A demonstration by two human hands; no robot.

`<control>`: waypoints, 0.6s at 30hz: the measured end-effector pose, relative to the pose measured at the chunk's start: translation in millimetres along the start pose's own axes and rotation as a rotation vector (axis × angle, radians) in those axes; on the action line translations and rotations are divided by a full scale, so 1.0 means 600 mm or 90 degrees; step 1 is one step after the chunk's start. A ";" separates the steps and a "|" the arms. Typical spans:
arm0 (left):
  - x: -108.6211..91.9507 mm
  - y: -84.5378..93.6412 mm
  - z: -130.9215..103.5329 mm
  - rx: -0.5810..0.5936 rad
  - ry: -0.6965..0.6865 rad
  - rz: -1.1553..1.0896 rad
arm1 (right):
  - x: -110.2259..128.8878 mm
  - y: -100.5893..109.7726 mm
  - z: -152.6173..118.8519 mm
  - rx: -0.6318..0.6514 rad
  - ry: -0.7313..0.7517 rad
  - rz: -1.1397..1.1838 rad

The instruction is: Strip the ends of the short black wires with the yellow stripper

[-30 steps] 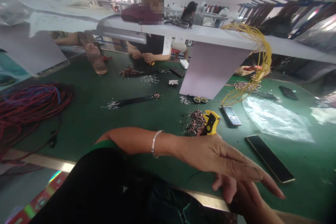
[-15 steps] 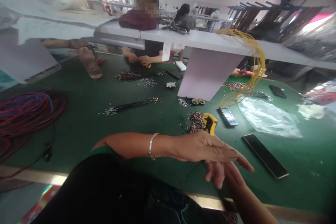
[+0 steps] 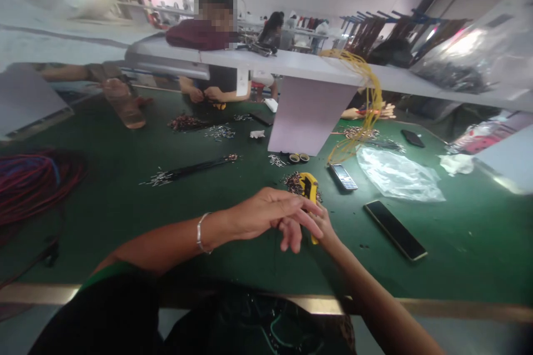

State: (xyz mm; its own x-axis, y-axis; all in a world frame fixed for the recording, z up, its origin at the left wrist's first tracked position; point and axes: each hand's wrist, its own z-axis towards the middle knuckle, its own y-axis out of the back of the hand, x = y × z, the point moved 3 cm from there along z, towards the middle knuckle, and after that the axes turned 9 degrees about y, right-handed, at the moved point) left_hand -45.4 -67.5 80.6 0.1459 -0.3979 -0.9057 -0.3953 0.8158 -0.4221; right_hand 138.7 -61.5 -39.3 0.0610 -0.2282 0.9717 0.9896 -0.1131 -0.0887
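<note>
My left hand point(image 3: 270, 213), with a bracelet at its wrist, reaches across in front of my right hand. Its fingers are apart, some stretched out and some bent downward, and I see nothing held in them. My right hand point(image 3: 327, 227) is partly hidden behind it and appears closed around a yellow-handled wire stripper point(image 3: 308, 184). One yellow handle end pokes out below the right hand. The tool's head lies over a pile of short copper-tipped wire pieces point(image 3: 293, 180).
A bundle of black wires point(image 3: 195, 167), a keypad phone point(image 3: 343, 177), a dark smartphone point(image 3: 395, 230) and a clear plastic bag point(image 3: 397, 175) lie on the green table point(image 3: 104, 222). Red cable coils point(image 3: 33, 188) sit left. A white shelf point(image 3: 308, 66) holds yellow wires point(image 3: 370, 80). Co-workers sit opposite.
My right hand has moved up to the wire stripper and now appears to grip it; the tool has turned more upright. My left hand has shifted left with it. The view has swung slightly right.
</note>
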 end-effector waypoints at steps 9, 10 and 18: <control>-0.011 0.043 0.003 -0.129 -0.055 -0.090 | -0.008 -0.004 0.014 0.037 -0.023 0.026; -0.010 0.049 0.005 -0.144 -0.052 -0.101 | -0.009 -0.005 0.016 0.038 -0.026 0.029; 0.001 0.104 0.021 -0.261 -0.030 -0.162 | -0.010 -0.004 0.022 0.038 -0.033 0.046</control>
State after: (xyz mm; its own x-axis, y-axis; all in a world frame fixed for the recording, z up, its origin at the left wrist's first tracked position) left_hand -58.6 -11.6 53.1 0.3211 -0.5366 -0.7803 -0.6651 0.4588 -0.5892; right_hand 137.6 -47.0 -42.3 0.1373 -0.1831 0.9734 0.9883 -0.0402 -0.1470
